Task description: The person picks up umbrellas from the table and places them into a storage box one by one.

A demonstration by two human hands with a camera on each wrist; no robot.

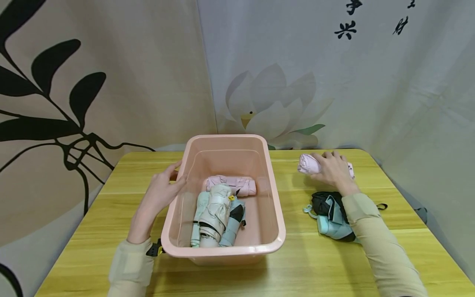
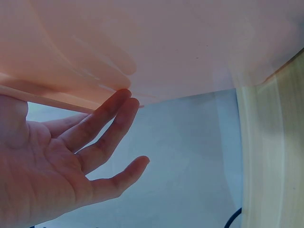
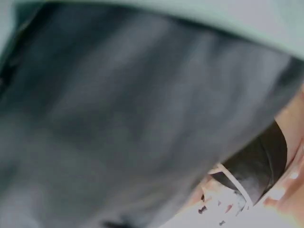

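Note:
A pink plastic bin (image 1: pixel 276 214) stands on the table. My left hand (image 1: pixel 163 192) holds its left rim, thumb over the edge; in the left wrist view the left hand (image 2: pixel 71 161) has fingertips against the outer wall. Inside lie folded umbrellas: a pink one (image 1: pixel 241 185) across the far part, a cream one (image 1: pixel 217 210) on top, a mint one (image 1: pixel 200 214) and a blue-grey one (image 1: pixel 233 227) beside it. At the right, my right hand (image 1: pixel 332 169) grips a folded lilac umbrella (image 1: pixel 309 164) from above. Dark cloth fills most of the right wrist view, which hides that grip.
Under my right forearm lie a light blue folded umbrella (image 1: pixel 330 227) and a black folded one (image 1: pixel 323 202), with a strap loop (image 1: pixel 382 206) sticking out. The wooden table (image 1: pixel 297 272) ends at a printed curtain (image 1: pixel 163 82) behind.

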